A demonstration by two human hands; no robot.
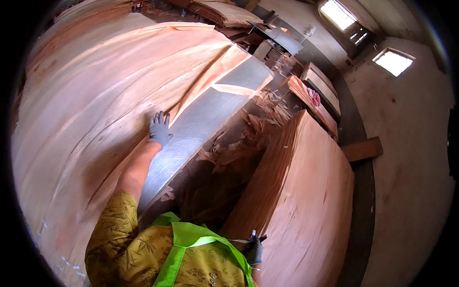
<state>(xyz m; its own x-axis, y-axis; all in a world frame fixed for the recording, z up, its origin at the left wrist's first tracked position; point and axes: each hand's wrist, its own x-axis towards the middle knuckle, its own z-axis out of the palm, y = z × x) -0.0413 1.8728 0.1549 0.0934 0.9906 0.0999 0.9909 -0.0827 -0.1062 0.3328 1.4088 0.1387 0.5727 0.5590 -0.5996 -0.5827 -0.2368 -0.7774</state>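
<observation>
My left hand (160, 129), in a grey glove, lies with its fingers spread on the edge of a large pale wood veneer sheet (95, 100). Beside it runs a smooth grey metal tabletop (201, 115), partly covered by the sheet. A loose, folded strip of veneer (205, 79) lies along the sheet's edge, beyond my fingers. Low in the view, close to my body, my right hand (254, 252) is closed in a dark glove. Something small and dark with a pale tip sticks out of it; its kind is hard to make out. A stack of veneer (306, 191) stands nearest that hand.
Torn veneer scraps (253, 126) litter the gap between the tabletop and the stack. More boards (313, 103) lean near the wall (411, 143), with a pink cloth (314, 97) on them. A wooden block (362, 149) juts out behind the stack. Further veneer piles (224, 13) lie at the back.
</observation>
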